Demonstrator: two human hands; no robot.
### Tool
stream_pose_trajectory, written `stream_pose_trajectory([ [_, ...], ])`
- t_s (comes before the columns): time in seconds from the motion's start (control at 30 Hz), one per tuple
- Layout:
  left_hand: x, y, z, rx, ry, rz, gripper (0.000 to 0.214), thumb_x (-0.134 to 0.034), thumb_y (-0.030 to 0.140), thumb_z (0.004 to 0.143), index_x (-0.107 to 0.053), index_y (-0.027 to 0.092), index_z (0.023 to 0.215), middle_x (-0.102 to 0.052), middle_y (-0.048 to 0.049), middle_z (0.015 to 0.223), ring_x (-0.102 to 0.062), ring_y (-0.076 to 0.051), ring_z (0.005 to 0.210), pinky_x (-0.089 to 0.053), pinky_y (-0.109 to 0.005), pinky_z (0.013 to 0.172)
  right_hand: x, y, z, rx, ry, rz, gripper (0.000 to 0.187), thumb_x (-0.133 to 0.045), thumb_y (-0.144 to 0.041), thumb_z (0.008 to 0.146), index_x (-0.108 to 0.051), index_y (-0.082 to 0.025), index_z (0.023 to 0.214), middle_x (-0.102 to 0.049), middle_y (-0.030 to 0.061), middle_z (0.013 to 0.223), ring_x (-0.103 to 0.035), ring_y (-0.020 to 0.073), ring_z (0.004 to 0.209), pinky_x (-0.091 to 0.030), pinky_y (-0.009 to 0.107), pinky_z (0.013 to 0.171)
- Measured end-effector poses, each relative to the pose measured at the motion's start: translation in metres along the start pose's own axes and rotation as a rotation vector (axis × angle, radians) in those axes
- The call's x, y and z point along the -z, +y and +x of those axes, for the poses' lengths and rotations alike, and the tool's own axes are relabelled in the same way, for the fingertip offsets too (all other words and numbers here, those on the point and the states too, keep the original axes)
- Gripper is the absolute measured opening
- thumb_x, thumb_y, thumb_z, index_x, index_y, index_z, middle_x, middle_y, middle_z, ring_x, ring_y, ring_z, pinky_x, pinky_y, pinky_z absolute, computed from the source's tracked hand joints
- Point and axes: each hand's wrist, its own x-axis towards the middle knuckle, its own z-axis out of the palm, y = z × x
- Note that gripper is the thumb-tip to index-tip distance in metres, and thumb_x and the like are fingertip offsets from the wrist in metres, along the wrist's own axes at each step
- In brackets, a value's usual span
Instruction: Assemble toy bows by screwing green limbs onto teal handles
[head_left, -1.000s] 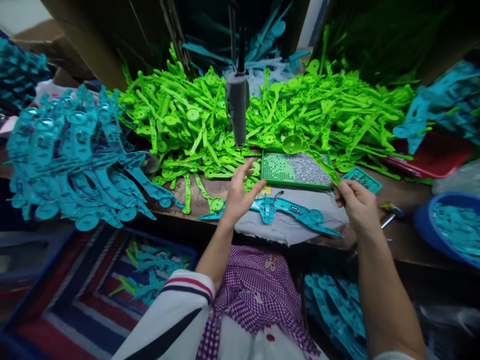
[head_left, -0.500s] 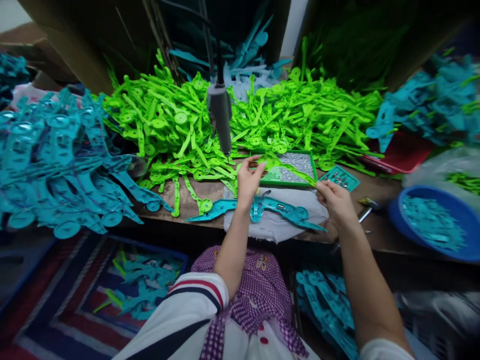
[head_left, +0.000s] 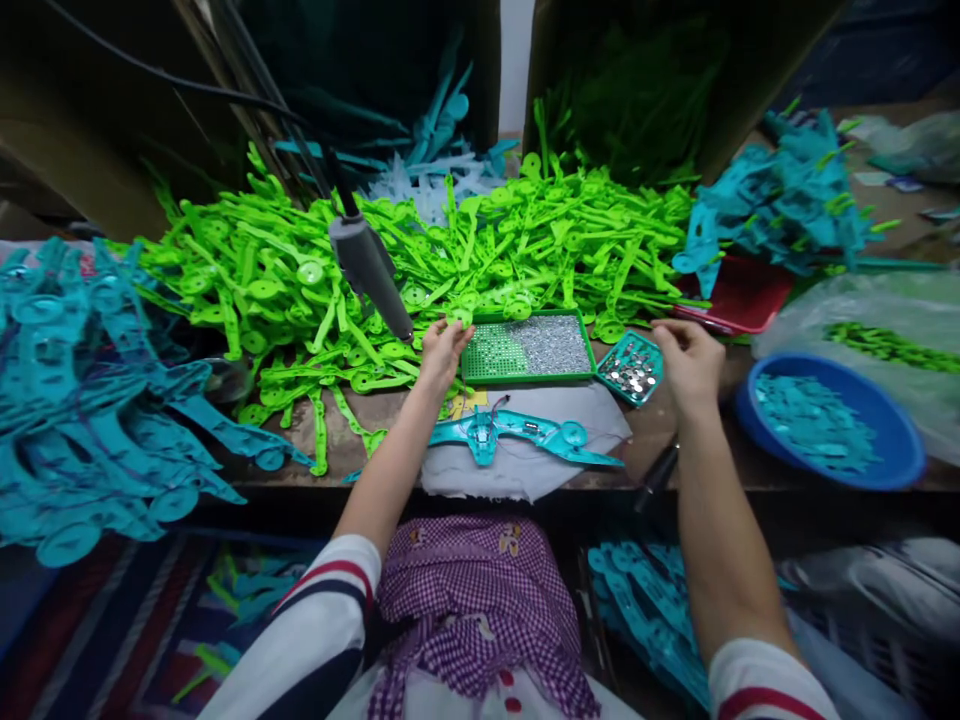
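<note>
Many turquoise shells [head_left: 97,400] are heaped at the left, probably nested that way to save room, while lime-green pieces [head_left: 285,290] are banked along the back, seemingly to stay within reach. The grey tool [head_left: 367,265] tilts on its cord, its tip near the left hand [head_left: 442,355], whose fingers curl at a round lime-green end [head_left: 463,312]; whether they clamp it or merely touch it, I cannot tell. Below, a turquoise frame [head_left: 484,440] lies on a grey cloth [head_left: 525,485], likely for cushioning, its left part behind the forearm. A green tray [head_left: 525,379] sits just behind the cloth, then a small teal tray [head_left: 616,389]. Beside that, the right hand [head_left: 694,365] has thumb and forefinger drawn close; I cannot tell if anything is between them. As for materials, the shells look like glossy, curved plastic and the lime pieces slim, with disc ends; the cloth is wrinkled, the green tray's insert perforated with silvery bits, and the blue basin [head_left: 907,460] round and smooth.
</note>
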Motion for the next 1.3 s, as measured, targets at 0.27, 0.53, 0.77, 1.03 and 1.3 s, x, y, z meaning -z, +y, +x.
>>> stream_pose_trajectory([
  [0.27,-0.013,0.015,0.02,-0.135,0.001,0.218,0.048,-0.068,0.008,0.084,-0.053,0.019,0.129,-0.061,-0.0109,0.13,-0.069,-0.017,0.106,-0.057,-0.025,0.09,-0.023,0.01,0.043,-0.044,-0.107,-0.422,0.033,-0.052,-0.038,0.084,-0.076,-0.017,0.093,-0.071,0.0168,0.103,-0.06,0.0317,0.098,-0.046,0.05,0.088],
  [0.53,0.034,0.0,-0.039,-0.428,-0.413,0.792,0.028,-0.065,0.023,0.081,-0.063,0.019,0.108,-0.063,-0.0098,0.122,-0.065,-0.018,0.1,-0.056,-0.031,0.085,-0.061,-0.033,0.055,0.038,-0.176,-0.217,0.035,-0.055,-0.038,0.084,-0.074,-0.016,0.104,-0.074,0.0148,0.106,-0.066,0.0299,0.093,-0.049,0.046,0.087],
  [0.77,0.065,0.006,-0.1,-0.407,-0.613,0.864,0.019,-0.061,0.033,0.09,-0.067,0.021,0.104,-0.067,-0.0079,0.107,-0.066,-0.018,0.092,-0.055,-0.032,0.083,-0.09,-0.037,0.068,-0.059,-0.076,-0.151,0.036,-0.049,-0.037,0.086,-0.074,-0.015,0.1,-0.076,0.014,0.092,-0.069,0.0295,0.086,-0.052,0.042,0.079],
  [1.03,0.081,0.0,-0.12,-0.35,-0.671,0.899,0.017,-0.06,0.033,0.093,-0.07,0.024,0.103,-0.07,-0.0062,0.102,-0.066,-0.02,0.095,-0.054,-0.034,0.084,-0.094,-0.048,0.095,-0.034,-0.003,-0.266,0.047,-0.049,-0.049,0.091,-0.066,-0.016,0.12,-0.072,0.0188,0.107,-0.066,0.0362,0.101,-0.048,0.051,0.09],
  [1.3,0.079,-0.007,-0.137,-0.262,-0.615,0.813,0.018,-0.063,0.035,0.091,-0.071,0.023,0.102,-0.071,-0.0062,0.102,-0.067,-0.02,0.096,-0.054,-0.034,0.087,-0.114,-0.053,0.127,-0.125,0.059,-0.225,0.055,-0.05,-0.05,0.091,-0.06,-0.007,0.124,-0.07,0.0222,0.095,-0.065,0.0375,0.095,-0.047,0.057,0.089],
])
